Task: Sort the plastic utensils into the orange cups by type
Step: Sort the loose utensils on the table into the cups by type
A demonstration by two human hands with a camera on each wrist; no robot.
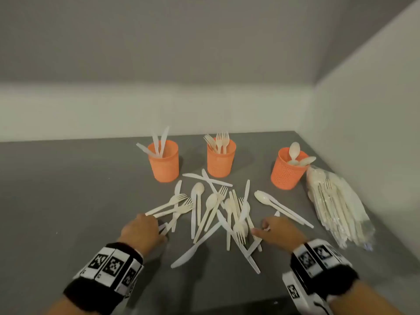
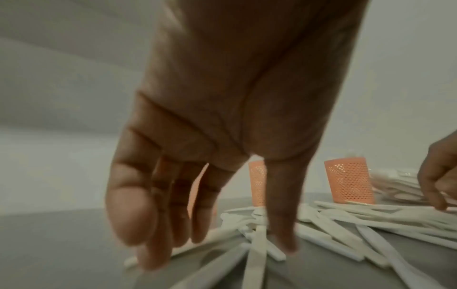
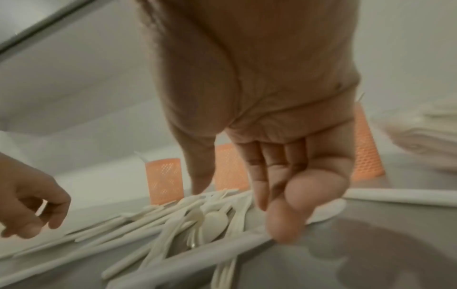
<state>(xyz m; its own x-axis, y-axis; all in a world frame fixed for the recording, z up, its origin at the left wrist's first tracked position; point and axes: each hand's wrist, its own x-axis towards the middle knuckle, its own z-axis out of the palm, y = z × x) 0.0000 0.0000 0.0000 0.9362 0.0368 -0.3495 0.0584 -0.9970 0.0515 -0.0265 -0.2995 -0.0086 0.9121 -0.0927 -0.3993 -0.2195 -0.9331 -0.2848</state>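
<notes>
Three orange mesh cups stand in a row: the left cup (image 1: 163,160) holds knives, the middle cup (image 1: 221,156) forks, the right cup (image 1: 287,169) spoons. A loose pile of white plastic utensils (image 1: 218,212) lies in front of them. My left hand (image 1: 156,226) is at the pile's left edge, fingers straight and pointing down onto the fork handles (image 2: 254,260); it grips nothing. My right hand (image 1: 261,227) reaches into the pile's right side with relaxed fingers (image 3: 281,224) touching a handle, nothing pinched.
A clear bag of packed utensils (image 1: 338,208) lies at the right against the side wall. Two spoons (image 1: 279,206) lie apart between the pile and the bag. The grey tabletop (image 1: 68,201) ends at white walls behind and on the right.
</notes>
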